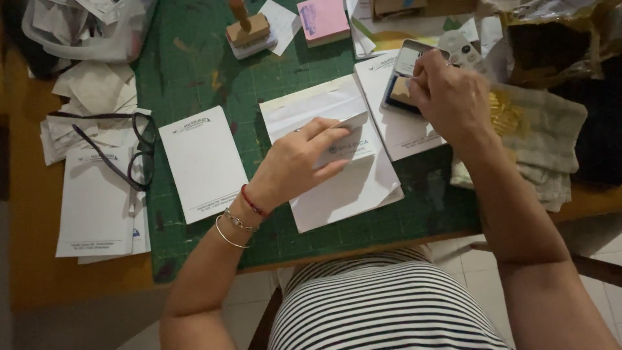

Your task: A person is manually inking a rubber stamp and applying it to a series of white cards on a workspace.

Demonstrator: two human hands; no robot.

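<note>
**Single head cam, steep look-down over tabletop**

One view only, worn on the person's head. It faces down and slightly forward, from above the seated person's striped torso at the bottom edge. Both forearms enter from the bottom and reach up-frame. Close range: the green cutting mat (194, 71) fills the frame's middle, and the tabletop (39, 272) edge and a strip of tiled floor show at the bottom. The far side of the tabletop is cut by the top edge. No second view, so nothing is shared.
</note>
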